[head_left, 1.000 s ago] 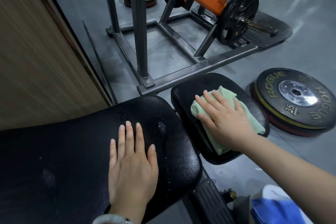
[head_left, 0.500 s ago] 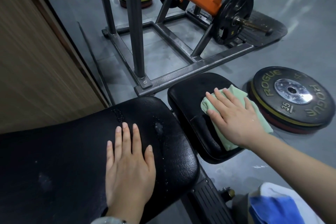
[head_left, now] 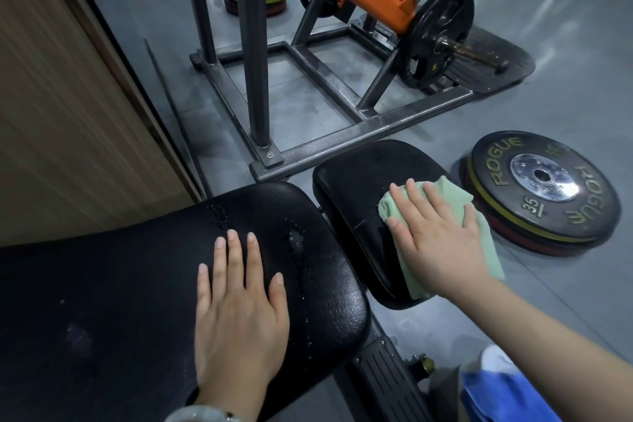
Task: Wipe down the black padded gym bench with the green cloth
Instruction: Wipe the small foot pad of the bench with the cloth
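Two pads make up the bench point(head_left: 144, 284): the right hand point(head_left: 435, 233) presses the green cloth point(head_left: 479, 226) flat-fingered onto the small one, while droplets beside the flat, empty left hand point(head_left: 239, 312) remain unwiped.

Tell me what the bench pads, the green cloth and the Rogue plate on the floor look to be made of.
Large bench pad: black vinyl or faux leather by its look, with a grained, slightly glossy skin where droplets bead. Small bench pad: seemingly the same.
Green cloth: soft, matte fabric, creased under the right hand; possibly microfibre.
Rogue plate: dull black, probably rubber, with a shiny metal hub.
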